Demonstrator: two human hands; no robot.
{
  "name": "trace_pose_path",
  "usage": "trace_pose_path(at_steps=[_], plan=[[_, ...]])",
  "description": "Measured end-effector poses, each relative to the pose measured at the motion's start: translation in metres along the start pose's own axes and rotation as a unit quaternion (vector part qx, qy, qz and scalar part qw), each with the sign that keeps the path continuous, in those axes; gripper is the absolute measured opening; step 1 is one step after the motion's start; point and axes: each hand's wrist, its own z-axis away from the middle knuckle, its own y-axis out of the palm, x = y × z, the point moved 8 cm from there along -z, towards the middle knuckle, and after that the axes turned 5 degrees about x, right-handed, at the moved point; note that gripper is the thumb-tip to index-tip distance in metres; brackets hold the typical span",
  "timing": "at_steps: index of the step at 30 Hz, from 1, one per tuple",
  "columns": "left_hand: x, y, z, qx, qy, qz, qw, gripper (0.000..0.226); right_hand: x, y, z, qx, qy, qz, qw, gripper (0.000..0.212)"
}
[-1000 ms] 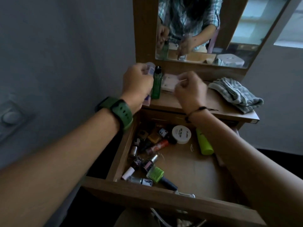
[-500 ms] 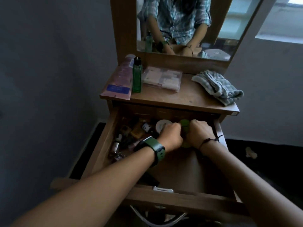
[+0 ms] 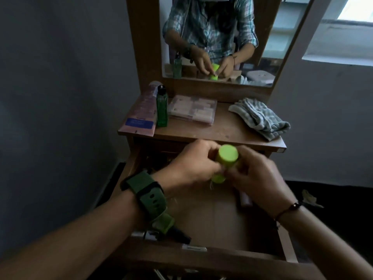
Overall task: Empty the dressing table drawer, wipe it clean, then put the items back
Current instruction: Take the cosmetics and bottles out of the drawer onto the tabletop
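Drawer (image 3: pixel 212 221) of dressing table stands pulled out, bare wood floor showing at centre. Lime-green bottle (image 3: pixel 226 158), smooth plastic cylinder with flat round cap, held upright above drawer at 12 o'clock. Left hand (image 3: pixel 193 164) and right hand (image 3: pixel 256 176) both curl fingers round it from 9 and 3 o'clock; likely lifting it out to clear the drawer. A pinkish tube (image 3: pixel 245 199) lies at 3 o'clock against the drawer wall; small dark items at 7 o'clock, unclear. On worktop (image 3: pixel 222 130): pink tube (image 3: pixel 141 116) lying flat, green translucent bottle (image 3: pixel 162 107) upright just beside it, flat clear packet (image 3: pixel 191 110), crumpled striped cloth (image 3: pixel 260 118) at 2 o'clock, probably ready for wiping. Emptying stage, unfinished.
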Motion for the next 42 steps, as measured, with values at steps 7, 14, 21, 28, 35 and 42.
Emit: trace_pose_path(at_steps=[7,14,21,28,35,42], plan=[[-0.076,-0.057,-0.060,-0.070,0.061,0.017,0.996,0.025,0.023,-0.070,-0.091,-0.088,-0.014,0.048,0.995,0.027],[-0.057,-0.064,-0.136,-0.078,0.022,0.003,0.997,0.026,-0.022,-0.062,-0.167,-0.072,0.092,0.062,0.991,0.046],[-0.052,-0.069,-0.133,-0.104,0.040,0.052,0.992,0.028,-0.023,-0.066,-0.173,-0.113,0.118,0.100,0.982,0.042],[0.009,-0.017,-0.029,-0.021,0.022,0.051,0.998,0.029,-0.003,-0.014,-0.048,0.061,0.030,0.290,0.955,0.010],[0.089,0.079,-0.021,0.106,-0.212,0.088,0.967,0.039,-0.059,0.074,0.008,0.271,0.188,0.265,0.906,0.043],[0.071,0.079,-0.023,0.035,-0.191,0.262,0.945,0.043,-0.045,0.045,-0.003,0.107,0.125,0.008,0.986,0.025]])
